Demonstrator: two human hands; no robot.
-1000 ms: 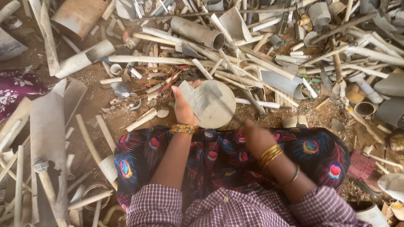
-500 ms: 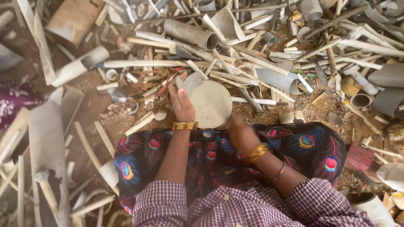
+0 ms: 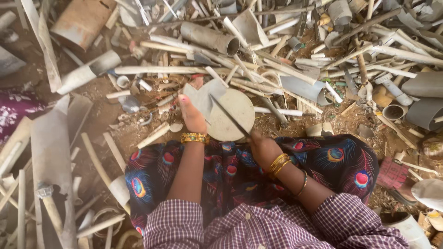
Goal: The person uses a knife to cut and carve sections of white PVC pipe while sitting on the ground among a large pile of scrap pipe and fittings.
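Two hands work over a dirt floor (image 3: 106,120) littered with cut plastic pipe. Toward the floor's left edge lie broad grey sheet offcuts (image 3: 50,147) and a short grey pipe section (image 3: 87,74); a rusty brown pipe piece (image 3: 80,20) sits near the far left corner. Moving right, the left hand (image 3: 191,117), with a gold bangle (image 3: 194,138) at the wrist, is clenched on the near-left edge of a flat, pale plastic piece (image 3: 230,113), roughly round with a ragged flap toward the far left, held just above the lap in a peacock-print skirt (image 3: 230,170). Beside it, the right hand (image 3: 263,148), with several gold bangles on the wrist, is closed around the handle of a thin dark blade (image 3: 228,115). The blade's long axis runs diagonally from the right hand at the near right, up across the face of the plastic piece, to a tip at the far left near the flap; it seems to touch the piece, though contact cannot be confirmed. So the piece lies directly ahead of both hands, the left gripping it, the right reaching it only through the blade. Beyond, a large grey pipe (image 3: 210,38) lies across the heap, and toward the right edge wide grey tubes (image 3: 422,99) are stacked among white sticks of tubing (image 3: 397,51).
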